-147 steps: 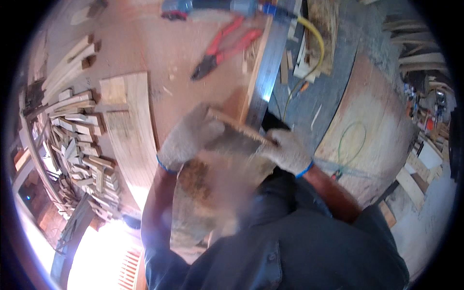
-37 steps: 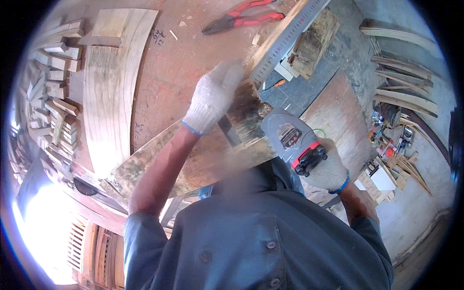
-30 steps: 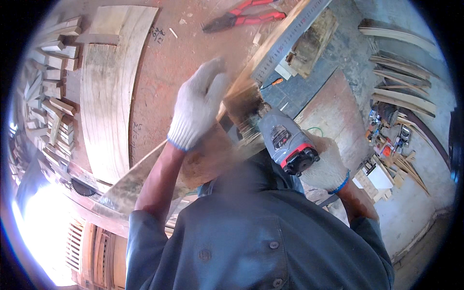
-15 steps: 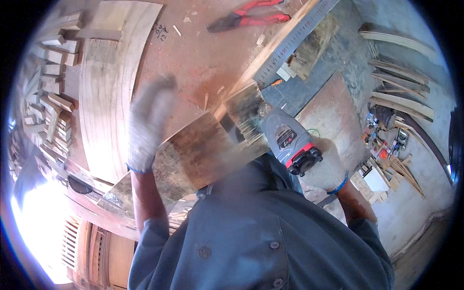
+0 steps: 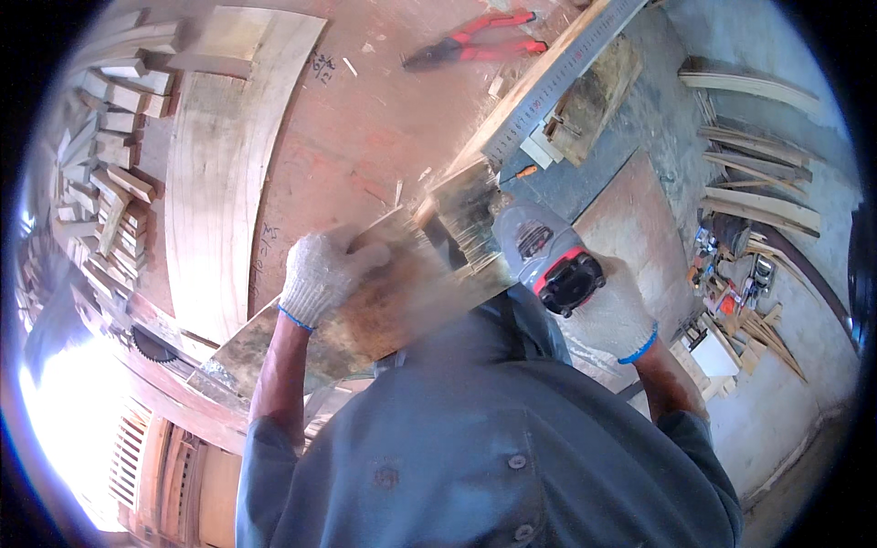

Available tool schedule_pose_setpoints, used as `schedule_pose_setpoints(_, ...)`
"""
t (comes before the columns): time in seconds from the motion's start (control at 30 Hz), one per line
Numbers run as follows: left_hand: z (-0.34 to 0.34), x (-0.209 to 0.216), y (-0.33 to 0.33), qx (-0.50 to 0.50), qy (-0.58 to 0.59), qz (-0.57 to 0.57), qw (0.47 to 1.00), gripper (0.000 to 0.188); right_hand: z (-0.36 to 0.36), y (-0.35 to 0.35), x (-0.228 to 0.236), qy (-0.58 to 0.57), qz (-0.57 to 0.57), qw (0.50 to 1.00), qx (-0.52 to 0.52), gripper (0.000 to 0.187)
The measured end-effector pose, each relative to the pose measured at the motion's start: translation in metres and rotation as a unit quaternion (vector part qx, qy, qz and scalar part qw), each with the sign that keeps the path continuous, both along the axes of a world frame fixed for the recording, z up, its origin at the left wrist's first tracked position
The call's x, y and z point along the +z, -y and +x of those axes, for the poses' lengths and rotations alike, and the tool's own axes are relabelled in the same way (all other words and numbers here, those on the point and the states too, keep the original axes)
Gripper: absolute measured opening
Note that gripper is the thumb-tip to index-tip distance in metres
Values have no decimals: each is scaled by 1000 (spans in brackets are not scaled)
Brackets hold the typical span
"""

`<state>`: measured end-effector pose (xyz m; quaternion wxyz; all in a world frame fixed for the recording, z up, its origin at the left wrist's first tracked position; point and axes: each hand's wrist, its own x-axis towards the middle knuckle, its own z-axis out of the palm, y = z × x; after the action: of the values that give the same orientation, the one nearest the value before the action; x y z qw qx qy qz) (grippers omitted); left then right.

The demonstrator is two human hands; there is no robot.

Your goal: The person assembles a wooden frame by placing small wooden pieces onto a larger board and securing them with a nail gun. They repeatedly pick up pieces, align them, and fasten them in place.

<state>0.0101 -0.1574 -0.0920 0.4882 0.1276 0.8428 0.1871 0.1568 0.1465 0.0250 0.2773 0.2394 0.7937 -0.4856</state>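
My right hand, in a white knitted glove with a blue cuff, is closed round a grey handheld power tool with red trim and a black end. Its exact kind and its working tip do not show from above. My left hand, gloved the same way, is at the far edge of a stained wooden board in front of my body. Its thumb lies over the board and its fingers curl at the edge, fingertips partly hidden. Between the hands is a smaller dark wooden piece with light splintery streaks.
A long pale board and stacked wood blocks lie left. Red-handled pliers lie far off. A metal ruler runs along a timber. A toothed saw blade shows at lower left. Wood strips and small tools lie right.
My left hand has come down and nearer, from a blurred position above the worktop to the board's edge. The power tool in my right hand has shifted slightly and tilted. The view has turned a little.
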Motion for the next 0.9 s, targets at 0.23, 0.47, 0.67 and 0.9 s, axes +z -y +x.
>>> schedule_pose_setpoints(0.23, 0, -1, -1, 22, 4, 27, 999, 47, 12, -5, -37, -79, 33, 993, 81, 32)
schedule_pose_setpoints(0.47, -7, -9, 5, 130, 111, 42, 984, 49, -14, -22, -9, 79, 111, 990, -26, 22)
schedule_pose_setpoints(0.67, -29, -23, 15, 130, 41, 63, 989, 51, -12, -45, 13, 20, -60, 995, -72, 19)
schedule_pose_setpoints(0.9, -24, -9, 5, 125, -5, 47, 991, 53, 18, -19, -43, 12, 116, 993, -23, 54)
